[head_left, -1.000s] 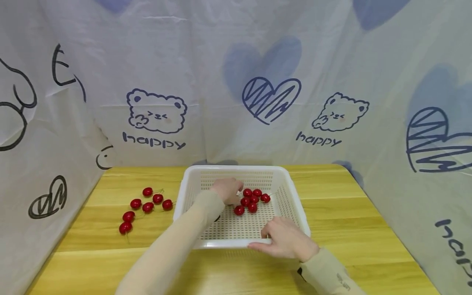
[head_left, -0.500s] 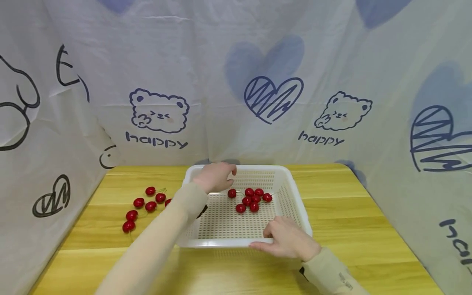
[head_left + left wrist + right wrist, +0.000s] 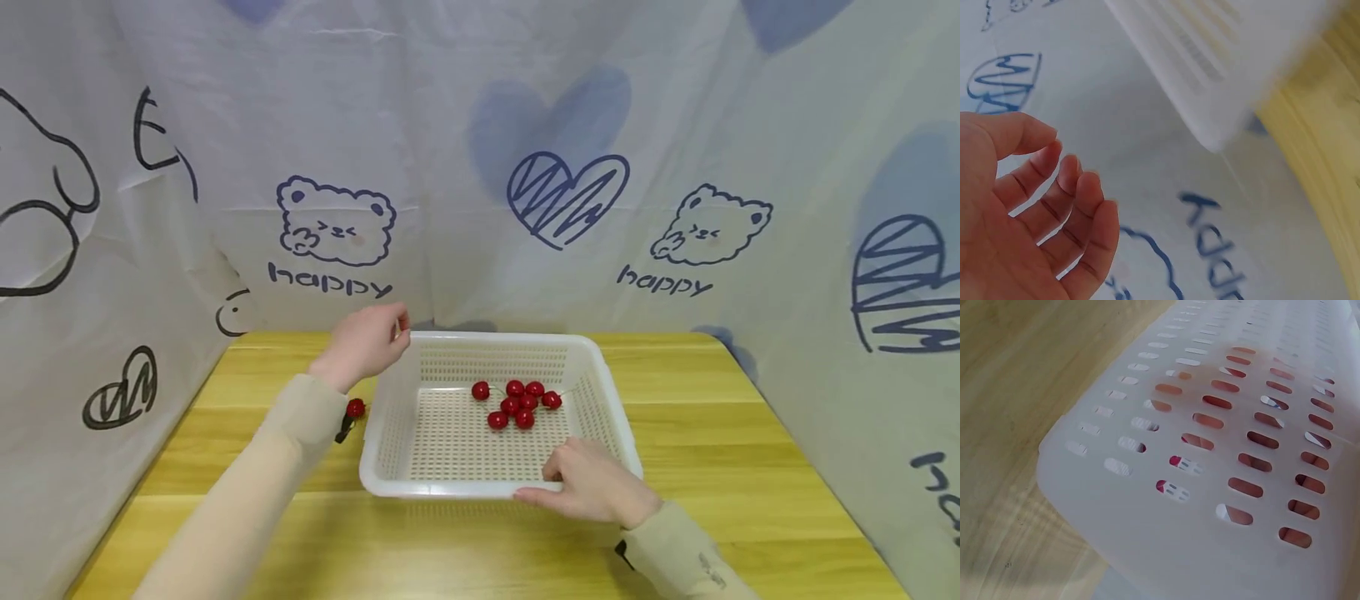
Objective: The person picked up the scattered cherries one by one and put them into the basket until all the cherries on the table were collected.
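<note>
A white plastic basket (image 3: 465, 488) with slotted walls stands on the table. Several red cherries (image 3: 518, 406) lie together on its floor, with one cherry (image 3: 480, 391) slightly left of the others. My right hand (image 3: 596, 485) grips the front rim near the right corner, thumb outside and fingers inside; in the right wrist view the fingers (image 3: 1262, 439) show through the slots. Over the basket's back left corner, my left hand (image 3: 366, 343) is raised. The left wrist view shows its fingers (image 3: 1075, 219) loosely bent with nothing between them.
One red cherry (image 3: 356, 408) shows on the wooden table (image 3: 720, 467) just left of the basket, beside my left sleeve (image 3: 247, 475). A white cloth (image 3: 450, 275) with printed drawings hangs behind the table and along both sides.
My left hand has moved from inside the basket up and left, uncovering a cherry there. My left arm now hides most cherries on the table. The right hand keeps its hold.
</note>
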Available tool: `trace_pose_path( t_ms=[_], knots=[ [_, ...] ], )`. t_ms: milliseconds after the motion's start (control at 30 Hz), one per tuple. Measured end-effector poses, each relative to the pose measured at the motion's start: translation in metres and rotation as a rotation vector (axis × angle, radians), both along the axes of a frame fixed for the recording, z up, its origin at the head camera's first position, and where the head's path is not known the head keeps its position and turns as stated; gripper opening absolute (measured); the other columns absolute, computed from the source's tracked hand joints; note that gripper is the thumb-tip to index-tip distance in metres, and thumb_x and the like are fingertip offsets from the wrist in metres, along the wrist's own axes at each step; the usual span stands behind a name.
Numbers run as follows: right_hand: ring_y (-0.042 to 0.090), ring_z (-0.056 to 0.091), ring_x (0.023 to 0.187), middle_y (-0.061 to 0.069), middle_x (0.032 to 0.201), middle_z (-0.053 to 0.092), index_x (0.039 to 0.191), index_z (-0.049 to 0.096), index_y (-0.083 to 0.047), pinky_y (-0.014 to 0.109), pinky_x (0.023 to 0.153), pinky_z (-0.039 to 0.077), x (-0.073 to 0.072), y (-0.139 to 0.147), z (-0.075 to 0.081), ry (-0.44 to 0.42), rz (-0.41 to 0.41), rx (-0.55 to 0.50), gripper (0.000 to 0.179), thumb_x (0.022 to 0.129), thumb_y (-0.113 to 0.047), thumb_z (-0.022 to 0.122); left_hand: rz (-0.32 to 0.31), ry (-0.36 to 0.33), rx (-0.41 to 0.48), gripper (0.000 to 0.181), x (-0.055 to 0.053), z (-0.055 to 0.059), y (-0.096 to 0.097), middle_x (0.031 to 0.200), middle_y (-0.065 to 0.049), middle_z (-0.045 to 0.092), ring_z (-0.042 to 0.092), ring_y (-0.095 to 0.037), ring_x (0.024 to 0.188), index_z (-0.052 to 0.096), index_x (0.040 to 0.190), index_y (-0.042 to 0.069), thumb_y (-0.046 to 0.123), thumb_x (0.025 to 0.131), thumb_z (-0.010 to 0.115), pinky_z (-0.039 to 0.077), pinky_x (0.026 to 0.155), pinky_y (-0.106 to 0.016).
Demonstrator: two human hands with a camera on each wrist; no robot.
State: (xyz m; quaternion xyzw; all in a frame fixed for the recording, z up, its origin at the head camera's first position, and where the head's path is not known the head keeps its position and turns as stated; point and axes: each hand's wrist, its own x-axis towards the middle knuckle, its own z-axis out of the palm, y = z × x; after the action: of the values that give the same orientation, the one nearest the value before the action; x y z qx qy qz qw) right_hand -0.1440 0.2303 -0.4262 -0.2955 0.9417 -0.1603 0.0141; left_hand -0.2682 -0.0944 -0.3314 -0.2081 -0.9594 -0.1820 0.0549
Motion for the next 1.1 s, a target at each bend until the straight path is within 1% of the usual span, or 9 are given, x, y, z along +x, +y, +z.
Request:
trace_pose_path(
  t_ms=[100, 200, 367, 467, 600, 700, 800, 933, 1100],
  knots=[
    [-0.002, 0.019, 0.044, -0.02, 0.045, 0.02, 0.047, 0.034, -0.029, 0.018, 0.047, 0.021, -0.001, 0.001, 0.001, -0.008, -0.004, 0.007, 0.064, 0.088, -0.073, 0.056, 0.023, -0.011, -0.002, 0.008, 0.005, -0.005, -0.025, 0.075, -0.005, 0.059, 0.052, -0.018, 0.063, 0.061, 0.096, 0.008, 0.014, 0.096, 0.056, 0.041, 0.056, -0.029],
    [-0.002, 0.018, 0.044, -0.02, 0.045, 0.02, 0.048, 0.034, -0.029, 0.018, 0.047, 0.021, 0.0, 0.002, 0.001, -0.027, -0.007, -0.001, 0.064, 0.088, -0.074, 0.057, 0.057, -0.052, -0.032, 0.008, 0.01, -0.014, -0.049, 0.073, -0.005, 0.057, 0.05, -0.018, 0.062, 0.059, 0.097, 0.007, 0.013, 0.095, 0.055, 0.041, 0.056, -0.029],
    [-0.002, 0.017, 0.045, -0.019, 0.046, 0.018, 0.048, 0.031, -0.029, 0.018, 0.047, 0.02, 0.002, 0.003, 0.0, -0.015, -0.001, -0.007, 0.065, 0.088, -0.073, 0.057, 0.096, -0.123, -0.136, 0.008, 0.017, -0.03, -0.083, 0.073, -0.005, 0.056, 0.051, -0.02, 0.065, 0.057, 0.094, 0.007, 0.015, 0.093, 0.058, 0.042, 0.061, -0.033],
    [-0.002, 0.016, 0.045, -0.019, 0.046, 0.017, 0.048, 0.03, -0.029, 0.018, 0.047, 0.019, 0.002, 0.003, 0.0, -0.009, 0.002, -0.006, 0.065, 0.088, -0.073, 0.057, 0.1, -0.152, -0.18, 0.009, 0.02, -0.042, -0.097, 0.079, -0.006, 0.057, 0.052, -0.021, 0.071, 0.056, 0.092, 0.008, 0.015, 0.092, 0.06, 0.042, 0.065, -0.034],
    [-0.002, 0.017, 0.045, -0.019, 0.046, 0.018, 0.048, 0.032, -0.029, 0.018, 0.047, 0.019, 0.001, 0.003, 0.0, -0.024, 0.006, -0.005, 0.065, 0.087, -0.074, 0.057, 0.119, -0.19, -0.202, 0.019, 0.026, -0.058, -0.111, 0.099, -0.016, 0.061, 0.055, -0.027, 0.08, 0.059, 0.105, 0.004, 0.017, 0.092, 0.062, 0.05, 0.07, -0.043],
    [-0.001, 0.017, 0.046, -0.019, 0.046, 0.018, 0.048, 0.033, -0.029, 0.018, 0.047, 0.019, 0.0, 0.003, 0.0, -0.028, 0.007, -0.004, 0.065, 0.087, -0.075, 0.056, 0.136, -0.22, -0.196, 0.03, 0.031, -0.067, -0.12, 0.114, -0.023, 0.058, 0.056, -0.031, 0.084, 0.059, 0.116, 0.002, 0.018, 0.092, 0.063, 0.051, 0.074, -0.048],
    [-0.001, 0.016, 0.047, -0.018, 0.047, 0.017, 0.048, 0.032, -0.029, 0.018, 0.047, 0.019, 0.0, 0.003, -0.001, -0.019, 0.008, -0.001, 0.065, 0.087, -0.075, 0.056, 0.153, -0.267, -0.177, 0.031, 0.036, -0.075, -0.129, 0.114, -0.025, 0.052, 0.054, -0.031, 0.079, 0.055, 0.118, 0.003, 0.018, 0.092, 0.064, 0.049, 0.067, -0.043],
    [0.0, 0.015, 0.048, -0.017, 0.048, 0.016, 0.049, 0.031, -0.029, 0.019, 0.048, 0.019, 0.0, 0.003, -0.001, -0.015, 0.004, 0.001, 0.065, 0.086, -0.075, 0.057, 0.167, -0.368, -0.13, 0.04, 0.043, -0.079, -0.142, 0.113, -0.029, 0.043, 0.052, -0.03, 0.071, 0.043, 0.121, 0.002, 0.019, 0.093, 0.066, 0.044, 0.062, -0.038],
    [0.0, 0.016, 0.048, -0.018, 0.048, 0.016, 0.048, 0.031, -0.029, 0.019, 0.048, 0.019, 0.001, 0.003, 0.0, -0.016, 0.004, -0.006, 0.065, 0.086, -0.075, 0.058, 0.174, -0.46, -0.1, 0.056, 0.05, -0.083, -0.157, 0.117, -0.036, 0.038, 0.052, -0.03, 0.073, 0.032, 0.129, -0.002, 0.022, 0.093, 0.068, 0.045, 0.067, -0.04]
  ],
)
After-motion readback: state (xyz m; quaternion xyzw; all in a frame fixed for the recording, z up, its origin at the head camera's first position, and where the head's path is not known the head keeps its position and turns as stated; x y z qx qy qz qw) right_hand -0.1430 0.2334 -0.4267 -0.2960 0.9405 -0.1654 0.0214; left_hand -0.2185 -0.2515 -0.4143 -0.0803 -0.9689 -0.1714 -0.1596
